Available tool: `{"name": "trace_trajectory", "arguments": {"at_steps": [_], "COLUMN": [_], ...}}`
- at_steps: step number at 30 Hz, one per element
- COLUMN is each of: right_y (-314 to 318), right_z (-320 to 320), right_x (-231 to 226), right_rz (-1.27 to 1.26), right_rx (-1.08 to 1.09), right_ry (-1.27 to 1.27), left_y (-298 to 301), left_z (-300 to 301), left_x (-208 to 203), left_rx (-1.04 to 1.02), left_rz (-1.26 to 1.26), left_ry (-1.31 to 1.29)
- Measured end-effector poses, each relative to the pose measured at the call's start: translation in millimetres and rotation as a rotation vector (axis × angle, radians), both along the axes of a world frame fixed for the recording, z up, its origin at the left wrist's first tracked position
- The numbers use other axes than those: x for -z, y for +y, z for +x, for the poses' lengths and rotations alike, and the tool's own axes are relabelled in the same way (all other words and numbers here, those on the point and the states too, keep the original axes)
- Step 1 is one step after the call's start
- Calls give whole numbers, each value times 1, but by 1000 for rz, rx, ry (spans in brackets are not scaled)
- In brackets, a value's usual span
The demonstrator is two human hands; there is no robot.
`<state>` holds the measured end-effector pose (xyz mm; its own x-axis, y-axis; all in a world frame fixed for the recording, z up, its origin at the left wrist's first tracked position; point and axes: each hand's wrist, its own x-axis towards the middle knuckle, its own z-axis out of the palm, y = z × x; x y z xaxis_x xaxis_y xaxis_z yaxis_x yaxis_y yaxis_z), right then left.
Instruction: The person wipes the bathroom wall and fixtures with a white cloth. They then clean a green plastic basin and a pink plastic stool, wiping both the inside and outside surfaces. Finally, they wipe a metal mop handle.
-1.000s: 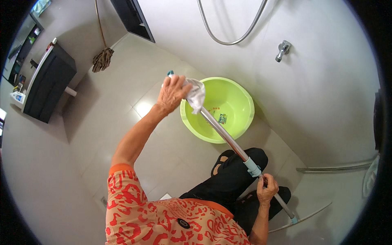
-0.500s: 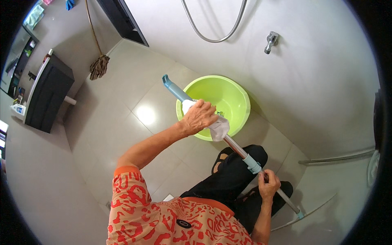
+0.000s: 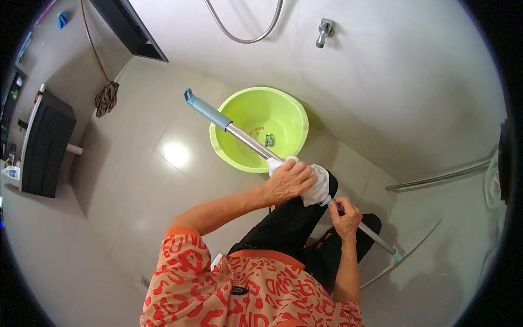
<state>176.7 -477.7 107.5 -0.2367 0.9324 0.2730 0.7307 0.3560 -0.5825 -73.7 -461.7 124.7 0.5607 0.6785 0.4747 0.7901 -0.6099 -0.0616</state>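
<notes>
A long metal pole (image 3: pixel 247 140) slants from upper left to lower right across my lap. It has a blue-grey grip (image 3: pixel 211 113) at its upper end and a long thin head (image 3: pixel 419 241), seen edge-on, at its lower end. My left hand (image 3: pixel 291 180) is closed over a white cloth (image 3: pixel 317 191) wrapped around the pole, just above a pale blue collar mostly hidden by the cloth. Below that collar, my right hand (image 3: pixel 346 219) grips the pole with bent fingers. The pole's upper part passes over a lime-green basin (image 3: pixel 294 125) on the floor.
A metal tap (image 3: pixel 324 34) and a looped hose (image 3: pixel 245 40) are on the wall beyond the basin. A string mop (image 3: pixel 107 98) leans at the far left, near a dark vanity cabinet (image 3: pixel 50 144). A metal rail (image 3: pixel 436 175) runs along the floor at right.
My left hand and the cloth have slid down the pole toward my right hand, baring the metal below the grip. The whole view has shifted, with the surroundings now farther left and up.
</notes>
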Motion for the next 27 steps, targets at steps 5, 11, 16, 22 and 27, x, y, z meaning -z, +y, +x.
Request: {"name": "trace_trajectory", "arguments": {"at_steps": [5, 11, 16, 22, 27], "right_y": [-6, -5, -5, -5, -3], "right_z": [-2, -10, -13, -10, -11], "right_x": [-8, -22, -19, -20, -28], "right_rz": [-23, -20, -23, -69, -69], "right_rx": [-39, -53, -93, -60, -65], "right_ry": [-15, -82, -53, -40, 24], "left_y": [-30, -11, 4, 3, -3], "left_z": [-12, -63, -114, -151, -95], "left_x": [6, -25, -18, -62, -90], "left_rx": [87, -94, -59, -177, -157], "left_rz": [-34, -51, -215, -369, -307], "left_ry": [-157, -6, 281, -26, -661]}}
